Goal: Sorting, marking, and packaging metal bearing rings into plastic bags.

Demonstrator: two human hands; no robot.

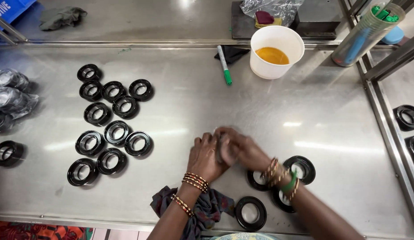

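My left hand (204, 156) and my right hand (240, 149) are pressed together low in the middle of the steel table (269, 111). Both close around something small and dark between them, blurred and mostly hidden, so I cannot tell what it is. Bangles circle both wrists. Black rubber rings lie right of my right forearm, one at the far right (301, 168) and one near the front edge (250, 212). A dark patterned cloth (207, 211) sits under my left forearm.
Several black rings (114, 132) are spread over the left half of the table. A white cup of orange liquid (276, 52) and a green marker (224, 65) stand at the back. Plastic-wrapped bundles (9, 95) lie at the far left. More rings (407, 116) rest beyond the right rail.
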